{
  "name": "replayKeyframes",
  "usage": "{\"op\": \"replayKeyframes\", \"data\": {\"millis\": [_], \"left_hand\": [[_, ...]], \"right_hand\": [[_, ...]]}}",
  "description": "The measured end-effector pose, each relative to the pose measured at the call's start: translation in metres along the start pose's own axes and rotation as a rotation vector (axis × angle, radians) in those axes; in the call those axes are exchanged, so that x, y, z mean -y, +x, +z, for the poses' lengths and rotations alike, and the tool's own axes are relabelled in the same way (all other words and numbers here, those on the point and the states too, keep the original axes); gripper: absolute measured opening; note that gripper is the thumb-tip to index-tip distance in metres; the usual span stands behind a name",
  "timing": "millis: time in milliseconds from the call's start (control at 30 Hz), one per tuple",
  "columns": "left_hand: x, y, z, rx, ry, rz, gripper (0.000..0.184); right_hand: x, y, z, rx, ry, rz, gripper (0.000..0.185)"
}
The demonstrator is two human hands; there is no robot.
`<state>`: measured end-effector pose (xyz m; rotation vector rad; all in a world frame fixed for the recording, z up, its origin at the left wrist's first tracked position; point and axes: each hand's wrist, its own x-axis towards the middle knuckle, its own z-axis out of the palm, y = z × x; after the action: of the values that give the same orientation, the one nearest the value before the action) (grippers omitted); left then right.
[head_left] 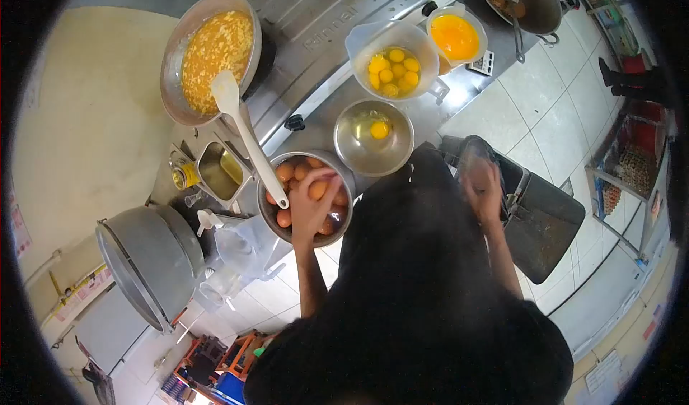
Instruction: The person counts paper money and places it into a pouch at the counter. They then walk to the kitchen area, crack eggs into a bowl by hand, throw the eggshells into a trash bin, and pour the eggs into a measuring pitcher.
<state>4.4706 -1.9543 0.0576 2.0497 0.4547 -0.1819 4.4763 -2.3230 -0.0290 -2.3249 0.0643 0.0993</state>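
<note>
My left hand [313,207] reaches into a metal bowl [263,207] of brown eggs [285,172], its fingers curled round one egg [318,189]. To the right, my right hand [482,189] hangs over a lined black bin [514,168], fingers loosely bent and apart; no object shows in it. Beside the egg bowl, a steel bowl [344,154] contains one cracked egg with a yolk [379,129]. Behind it, a clear plastic jug [359,42] has several yolks in egg white. Another jug [463,14] is filled with beaten orange-yellow egg.
At the left, a large pan [169,82] of yellow-orange mixture sits on the stove [316,17], with a white spatula [251,146] leaning from it across the egg bowl's rim. A wok [542,10] stands back right. A big metal pot [147,261] and the bin's lid [545,222] flank me.
</note>
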Motion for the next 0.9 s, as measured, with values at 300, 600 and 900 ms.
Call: {"op": "replayKeyframes", "data": {"millis": [300,600,900], "left_hand": [[0.116,0.04,0.012,-0.288,0.765,0.042,0.04],[0.119,0.073,-0.006,-0.157,0.705,0.13,0.038],[0.102,0.05,-0.008,-0.226,0.454,0.108,0.038]], "right_hand": [[-0.127,-0.061,-0.007,0.123,-0.396,0.26,0.071],[0.093,0.045,0.031,0.278,-0.014,-0.182,0.041],[0.135,0.047,0.065,0.494,0.143,-0.608,0.034]]}}
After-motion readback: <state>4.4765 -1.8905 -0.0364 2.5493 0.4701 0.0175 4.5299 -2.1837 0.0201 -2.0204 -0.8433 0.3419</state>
